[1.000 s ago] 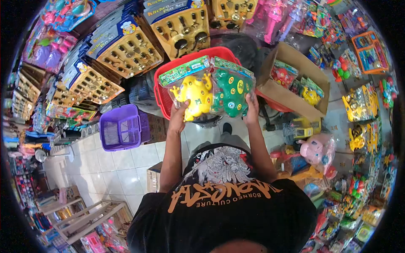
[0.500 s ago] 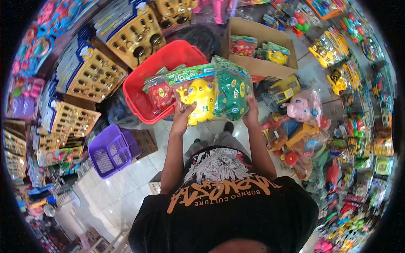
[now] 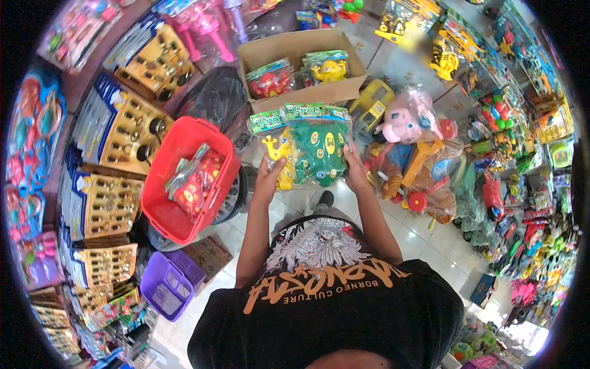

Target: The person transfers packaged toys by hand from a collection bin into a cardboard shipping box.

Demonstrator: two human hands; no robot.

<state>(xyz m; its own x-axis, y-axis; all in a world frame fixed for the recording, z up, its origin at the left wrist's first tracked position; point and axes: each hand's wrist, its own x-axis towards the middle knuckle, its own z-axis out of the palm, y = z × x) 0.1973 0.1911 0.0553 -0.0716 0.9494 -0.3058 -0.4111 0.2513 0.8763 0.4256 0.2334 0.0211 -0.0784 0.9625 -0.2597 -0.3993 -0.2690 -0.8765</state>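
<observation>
Two bagged frog toys are held up in front of the body, side by side and overlapping. My left hand (image 3: 270, 173) grips the lower left edge of the yellow frog pack (image 3: 284, 175). On the other side, my right hand (image 3: 355, 166) is closed on the edge of the green frog pack (image 3: 321, 150), which covers part of the yellow one. Just beyond them stands an open cardboard box (image 3: 301, 98) with red frog packs (image 3: 270, 83) and a yellow frog pack (image 3: 330, 69) inside. A red basket (image 3: 228, 161) at the left holds red packs (image 3: 198, 184).
A purple basket (image 3: 167, 286) sits on the floor at the lower left. Carded utensil sets (image 3: 126, 132) line the left side. Bagged toys, among them a pink one (image 3: 409, 117), lie at the right, near hanging toy packs (image 3: 445, 58).
The view has turned toward the right, so the red basket and box appear further left. Both packs are now nearer the box, and the green pack covers more of the yellow one.
</observation>
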